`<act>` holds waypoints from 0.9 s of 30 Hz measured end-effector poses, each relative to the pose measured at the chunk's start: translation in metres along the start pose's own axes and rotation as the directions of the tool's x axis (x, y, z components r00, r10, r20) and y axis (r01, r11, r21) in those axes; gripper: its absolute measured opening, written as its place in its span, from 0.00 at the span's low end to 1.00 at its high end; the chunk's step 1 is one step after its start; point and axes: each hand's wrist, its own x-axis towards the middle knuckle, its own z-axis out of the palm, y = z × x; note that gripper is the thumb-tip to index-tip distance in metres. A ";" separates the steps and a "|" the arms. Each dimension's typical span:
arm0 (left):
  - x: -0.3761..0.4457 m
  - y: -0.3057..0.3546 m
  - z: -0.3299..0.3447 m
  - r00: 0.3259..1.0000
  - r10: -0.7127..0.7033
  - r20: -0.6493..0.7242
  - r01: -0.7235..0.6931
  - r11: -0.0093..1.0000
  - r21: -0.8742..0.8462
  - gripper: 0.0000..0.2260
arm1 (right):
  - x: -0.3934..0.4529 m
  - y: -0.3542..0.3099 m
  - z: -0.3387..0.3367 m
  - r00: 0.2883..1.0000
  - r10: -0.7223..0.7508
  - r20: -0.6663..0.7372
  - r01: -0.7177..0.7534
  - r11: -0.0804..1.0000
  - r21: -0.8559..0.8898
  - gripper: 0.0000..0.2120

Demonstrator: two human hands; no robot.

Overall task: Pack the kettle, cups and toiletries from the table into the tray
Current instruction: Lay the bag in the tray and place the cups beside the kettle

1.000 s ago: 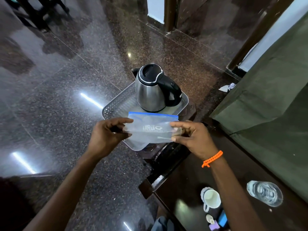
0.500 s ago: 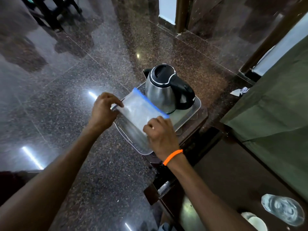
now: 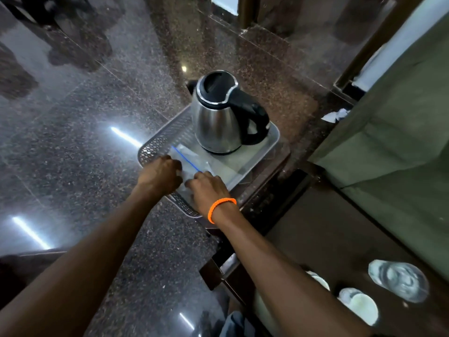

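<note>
A steel kettle [image 3: 218,122] with a black lid and handle stands upright at the far end of the grey perforated tray [image 3: 160,142]. A clear zip bag [image 3: 194,161] with a blue seal lies flat on the tray's near half, in front of the kettle. My left hand [image 3: 160,175] grips the bag's near left edge and my right hand [image 3: 209,188], with an orange band at the wrist, holds its near right edge. Two white cups [image 3: 359,305] sit on the dark table at the lower right, one partly hidden by my right forearm.
The tray rests on a small dark stand above a polished granite floor. A clear plastic-wrapped glass [image 3: 398,280] lies on the dark table [image 3: 328,229] near the cups. A green bed cover [image 3: 401,142] fills the right side. Crumpled paper [image 3: 336,115] lies on the floor.
Both hands have lowered the zip bag from mid-air down onto the tray in front of the kettle, turning it flat. The view has shifted closer to the tray.
</note>
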 end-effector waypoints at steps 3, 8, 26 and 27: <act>-0.017 0.035 0.009 0.969 0.003 -0.248 -0.030 0.994 -0.104 0.10 | -0.034 0.013 -0.003 0.962 0.075 -0.263 -0.026 0.982 0.186 0.12; -0.081 0.139 0.046 0.861 0.168 -0.481 -0.353 0.877 -0.326 0.08 | -0.139 0.071 0.002 0.816 0.358 -0.453 -0.255 0.927 0.273 0.15; -0.174 0.321 0.183 0.890 0.378 0.256 -0.327 0.919 -0.218 0.32 | -0.372 0.175 0.093 0.188 0.981 -0.038 -0.769 0.171 0.616 0.28; -0.171 0.317 0.177 0.891 0.382 0.247 -0.330 0.916 -0.227 0.33 | -0.370 0.179 0.093 0.186 0.982 -0.018 -0.767 0.157 0.623 0.29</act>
